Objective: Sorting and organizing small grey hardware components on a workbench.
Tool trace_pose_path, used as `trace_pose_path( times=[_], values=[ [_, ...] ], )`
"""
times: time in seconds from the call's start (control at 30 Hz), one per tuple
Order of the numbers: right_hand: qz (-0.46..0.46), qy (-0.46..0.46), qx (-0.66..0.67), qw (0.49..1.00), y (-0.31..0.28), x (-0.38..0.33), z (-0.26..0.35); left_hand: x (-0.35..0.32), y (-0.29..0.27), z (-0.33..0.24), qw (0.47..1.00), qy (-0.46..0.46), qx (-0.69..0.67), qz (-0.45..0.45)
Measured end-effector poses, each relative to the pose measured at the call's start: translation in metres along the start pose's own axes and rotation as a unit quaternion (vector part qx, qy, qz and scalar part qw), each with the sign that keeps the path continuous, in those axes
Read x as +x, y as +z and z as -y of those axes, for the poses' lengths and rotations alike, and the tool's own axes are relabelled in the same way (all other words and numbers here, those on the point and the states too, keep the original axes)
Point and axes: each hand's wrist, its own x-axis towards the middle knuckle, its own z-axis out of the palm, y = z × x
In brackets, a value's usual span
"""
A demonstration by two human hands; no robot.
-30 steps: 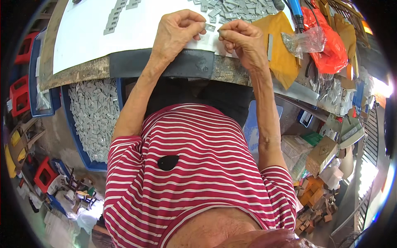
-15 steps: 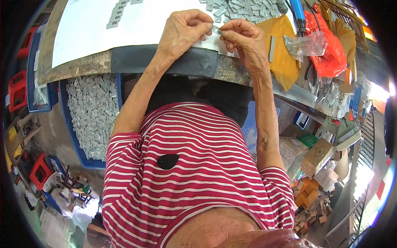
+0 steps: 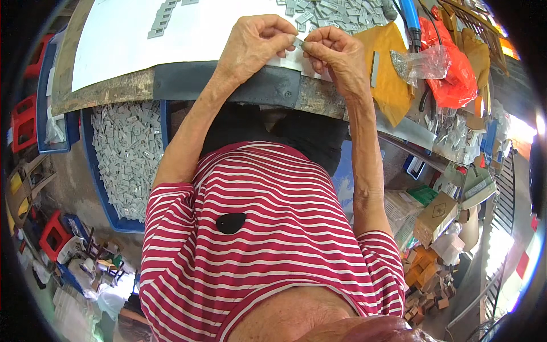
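Between my two hands, just above the white sheet on the table, is a small grey plastic piece [image 3: 298, 43]. My left hand [image 3: 256, 48] pinches one end of it with thumb and forefinger. The other end sits in the pinch of my right hand [image 3: 337, 52]. Fingertips cover much of the piece. Beyond my hands lies a loose heap of similar grey pieces [image 3: 336, 14]. A neat stepped row of grey pieces [image 3: 163, 20] is laid out on the white sheet [image 3: 119, 51] to the left.
Under the table at left stands a blue bin filled with grey pieces [image 3: 128, 154]. Right of my hands lie a yellow envelope [image 3: 390, 91], a clear bag of small parts [image 3: 419, 64], a red plastic bag [image 3: 456, 80] and a blue-handled tool [image 3: 409, 17]. Cardboard boxes [image 3: 436, 219] stand lower right.
Both hands stay in nearly the same place, still pinching the small piece. My legs below the table edge have shifted slightly.
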Motion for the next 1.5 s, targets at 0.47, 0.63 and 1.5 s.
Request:
trace_pose_path(
  times=[0.47, 0.63, 1.5],
  values=[
    [-0.033, -0.019, 0.085, 0.996, 0.009, -0.003, -0.009, 0.0, 0.0, 0.0, 0.998, -0.032, -0.05, 0.006],
    [-0.062, -0.035, 0.042, 0.997, 0.013, -0.003, -0.013, 0.0, 0.001, -0.001, 0.999, -0.03, -0.044, 0.007],
    [-0.03, -0.054, -0.024, 0.998, -0.003, 0.003, 0.003, 0.007, 0.005, -0.013, 0.968, 0.117, 0.218, 0.039]
  ],
)
